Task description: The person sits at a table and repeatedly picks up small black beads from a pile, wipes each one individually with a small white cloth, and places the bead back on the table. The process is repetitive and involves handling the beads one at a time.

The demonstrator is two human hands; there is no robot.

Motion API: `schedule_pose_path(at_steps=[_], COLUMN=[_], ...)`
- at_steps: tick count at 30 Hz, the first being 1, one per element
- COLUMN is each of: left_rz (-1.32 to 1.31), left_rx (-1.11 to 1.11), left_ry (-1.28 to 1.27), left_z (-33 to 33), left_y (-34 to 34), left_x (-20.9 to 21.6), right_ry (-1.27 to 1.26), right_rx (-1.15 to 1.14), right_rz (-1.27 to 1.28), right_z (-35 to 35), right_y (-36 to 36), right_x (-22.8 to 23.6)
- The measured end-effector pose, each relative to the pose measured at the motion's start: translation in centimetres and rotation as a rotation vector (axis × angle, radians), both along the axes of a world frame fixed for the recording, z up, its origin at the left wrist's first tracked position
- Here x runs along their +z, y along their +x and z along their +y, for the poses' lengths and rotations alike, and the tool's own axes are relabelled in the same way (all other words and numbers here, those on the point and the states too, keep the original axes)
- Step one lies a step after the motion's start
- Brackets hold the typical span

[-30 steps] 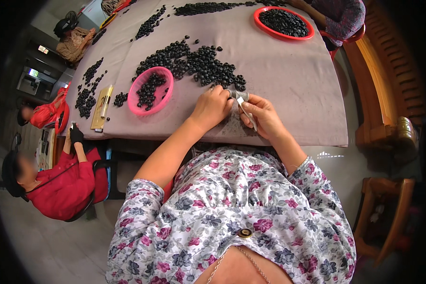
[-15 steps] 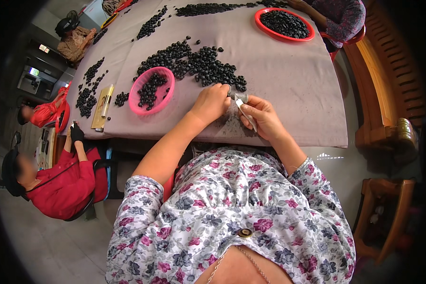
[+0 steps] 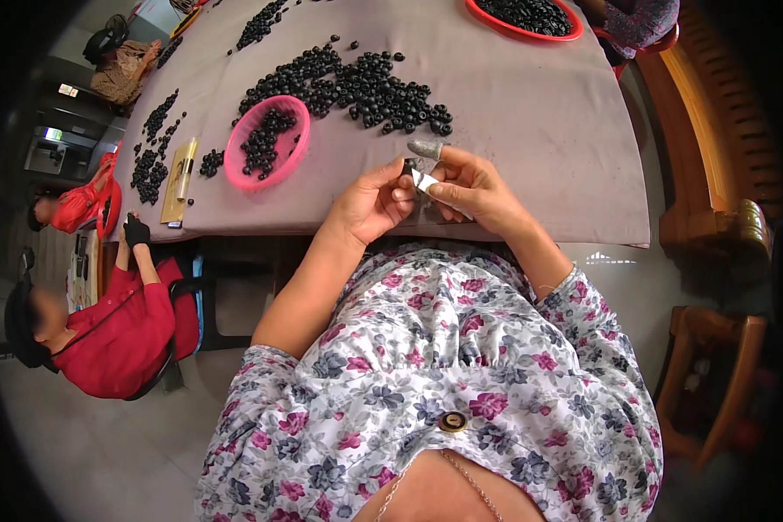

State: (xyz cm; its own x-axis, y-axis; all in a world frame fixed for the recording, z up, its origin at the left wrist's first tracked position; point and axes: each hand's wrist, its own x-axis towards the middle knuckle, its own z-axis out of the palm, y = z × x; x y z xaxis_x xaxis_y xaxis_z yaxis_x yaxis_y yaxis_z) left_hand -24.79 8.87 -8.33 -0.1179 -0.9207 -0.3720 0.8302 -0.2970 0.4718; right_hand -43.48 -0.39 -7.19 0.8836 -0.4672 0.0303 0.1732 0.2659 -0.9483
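My left hand (image 3: 374, 200) is turned partly palm up, its thumb and fingertips pinching a small black bead-like piece (image 3: 409, 165). Close against it, my right hand (image 3: 483, 193) grips a slim white tool (image 3: 425, 181), whose exact kind I cannot make out. A grey finger cot (image 3: 424, 150) covers the right index finger, which sticks out above the tool. Beyond both hands lies a loose heap of black bead-like pieces (image 3: 400, 96), round and shiny. To the left, a pink plastic basket (image 3: 297, 161) holds more of them.
A grey-mauve cloth (image 3: 539, 148) covers the table. Left of the basket are a yellow packet (image 3: 179, 183) and more black pieces (image 3: 150, 174). A red tray (image 3: 531, 35) of flat black pieces stands far right. A person in red (image 3: 117, 339) sits left; others sit around the table.
My left hand has rolled palm up, exposing the black piece. The right index finger has lifted off and straightened. The whole view has shifted slightly, so the table sits higher.
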Motion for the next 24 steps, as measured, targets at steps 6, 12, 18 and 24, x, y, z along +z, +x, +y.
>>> schedule_pose_path(at_steps=[6,12,18,24], left_rz=[0.101,0.150,0.154,0.089], left_rx=[-0.039,-0.081,-0.128,-0.134], left_ry=[-0.016,-0.040,-0.065,-0.155], left_z=[0.1,0.5,0.8,0.9], left_y=[-0.3,0.0,0.0,-0.3], left_x=[-0.1,-0.6,-0.7,-1.0], right_ry=[0.008,-0.001,0.000,-0.001], right_rx=[0.014,0.045,0.070,0.102], right_rz=[0.013,-0.004,0.003,0.003], right_z=[0.0,-0.2,-0.3,-0.6], right_y=[0.0,-0.1,-0.2,-0.3], right_x=[0.1,0.2,0.1,0.0])
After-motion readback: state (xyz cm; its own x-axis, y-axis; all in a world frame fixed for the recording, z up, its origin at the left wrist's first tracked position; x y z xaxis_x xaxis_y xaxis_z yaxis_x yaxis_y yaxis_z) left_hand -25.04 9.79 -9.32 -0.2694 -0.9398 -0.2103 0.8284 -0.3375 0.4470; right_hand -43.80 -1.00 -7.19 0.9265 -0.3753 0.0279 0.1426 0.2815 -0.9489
